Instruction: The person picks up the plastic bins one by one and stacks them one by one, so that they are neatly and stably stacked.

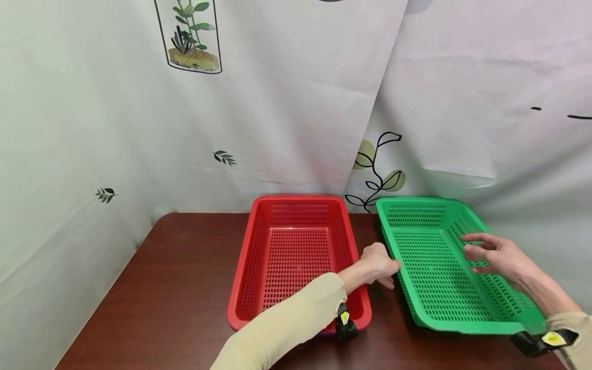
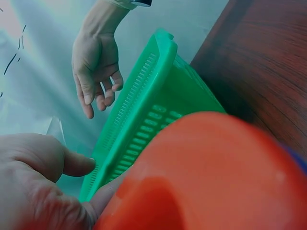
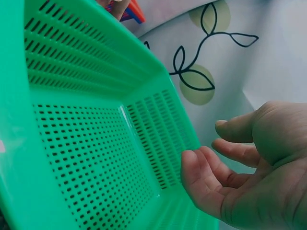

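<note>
A green perforated plastic basket [image 1: 432, 327] lies at the right. My left hand [image 1: 378, 262] reaches across the red basket [image 1: 240, 288] to the green one's left rim. In the left wrist view, its thumb [image 2: 79, 164] and forefinger stand apart right at that rim, and the red rim covers the other fingers. My right hand [image 1: 504, 259] hovers over the green basket's right side. Its fingers [image 3: 194, 175] are loosely bent, with nothing between them and the thumb.
Both baskets stand on a dark brown wooden table [image 1: 176, 288], a narrow strip of wood between them. A blue edge [image 2: 295, 158] shows under the red basket. Behind the table hangs a pale cloth [image 1: 287, 113] printed with plants.
</note>
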`<state>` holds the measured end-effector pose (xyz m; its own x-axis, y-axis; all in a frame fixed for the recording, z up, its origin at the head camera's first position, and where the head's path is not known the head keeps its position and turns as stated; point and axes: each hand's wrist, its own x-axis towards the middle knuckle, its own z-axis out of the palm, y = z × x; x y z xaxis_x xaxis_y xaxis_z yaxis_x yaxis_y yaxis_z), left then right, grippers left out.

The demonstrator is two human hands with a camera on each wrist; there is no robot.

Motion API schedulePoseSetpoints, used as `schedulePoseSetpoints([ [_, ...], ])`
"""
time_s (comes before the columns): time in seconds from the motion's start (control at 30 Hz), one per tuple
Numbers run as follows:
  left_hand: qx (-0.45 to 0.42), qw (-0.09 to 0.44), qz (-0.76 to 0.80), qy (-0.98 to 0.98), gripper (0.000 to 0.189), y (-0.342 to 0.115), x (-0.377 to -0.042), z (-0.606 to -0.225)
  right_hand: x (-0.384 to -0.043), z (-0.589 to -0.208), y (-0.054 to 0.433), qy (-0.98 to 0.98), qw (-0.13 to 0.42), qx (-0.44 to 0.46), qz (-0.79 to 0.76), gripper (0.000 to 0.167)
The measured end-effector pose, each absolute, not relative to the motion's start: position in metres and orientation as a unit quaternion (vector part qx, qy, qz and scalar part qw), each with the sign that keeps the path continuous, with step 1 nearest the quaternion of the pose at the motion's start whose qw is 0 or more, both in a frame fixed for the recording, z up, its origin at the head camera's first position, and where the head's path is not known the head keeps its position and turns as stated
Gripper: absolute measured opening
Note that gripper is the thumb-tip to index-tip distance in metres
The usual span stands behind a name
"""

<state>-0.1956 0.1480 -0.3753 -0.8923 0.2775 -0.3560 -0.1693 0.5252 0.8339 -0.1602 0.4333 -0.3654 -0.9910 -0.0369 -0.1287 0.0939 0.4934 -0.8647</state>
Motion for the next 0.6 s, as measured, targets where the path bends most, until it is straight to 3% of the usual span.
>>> schedulePoseSetpoints([
  [0.3,-0.002,0.218,0.588,0.779,0.015,0.151,-0.197,-0.379,-0.159,-0.361,0.452,0.857,0.069,0.035,-0.510,0.022],
  [0.5,-0.029,0.189,0.640,0.744,0.042,0.155,-0.195,-0.381,-0.157,-0.357,0.461,0.857,0.066,0.041,-0.509,0.025],
  [0.6,-0.042,0.180,0.662,0.727,0.052,0.157,-0.194,-0.383,-0.156,-0.356,0.464,0.867,0.057,0.050,-0.492,0.017],
])
